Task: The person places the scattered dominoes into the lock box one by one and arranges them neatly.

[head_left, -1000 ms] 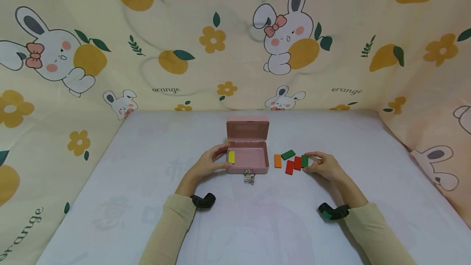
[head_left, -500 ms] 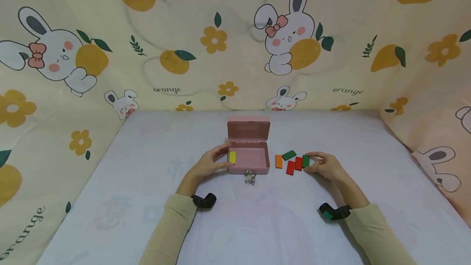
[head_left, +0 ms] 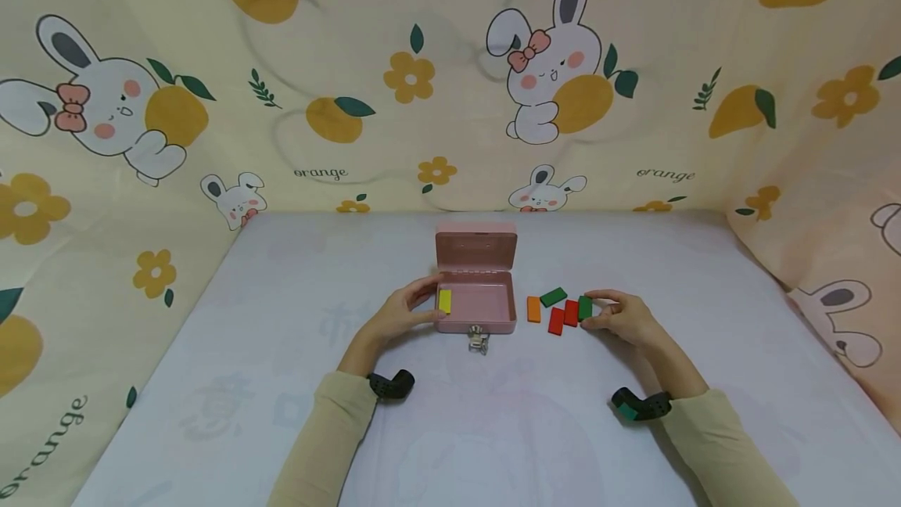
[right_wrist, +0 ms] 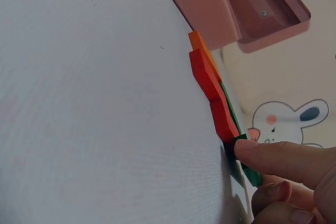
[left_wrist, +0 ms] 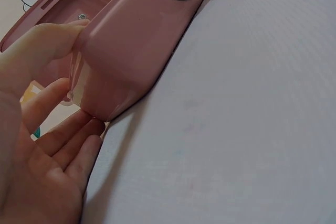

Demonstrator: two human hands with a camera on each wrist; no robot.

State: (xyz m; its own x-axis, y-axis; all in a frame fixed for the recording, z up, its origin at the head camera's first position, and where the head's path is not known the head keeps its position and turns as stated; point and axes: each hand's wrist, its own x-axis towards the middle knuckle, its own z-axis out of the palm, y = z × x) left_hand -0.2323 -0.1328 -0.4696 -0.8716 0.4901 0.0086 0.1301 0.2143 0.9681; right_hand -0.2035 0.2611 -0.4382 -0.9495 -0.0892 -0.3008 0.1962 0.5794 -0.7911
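Observation:
A pink metal box stands on the table with its lid raised at the back. Flat inside, along its left wall, lies a yellow block. My left hand grips the box's left end; in the left wrist view the thumb is on the rim and the fingers are against the side. To the right of the box my right hand pinches the ends of a green block between thumb and fingers. That block is right beside a red block at the right end of the group.
Between box and right hand lie an orange block, another green block and a second red block. A metal latch hangs at the box's front. A printed cloth backs the white-covered table.
The whole head view shifts slightly; hands, box and blocks keep their places relative to one another.

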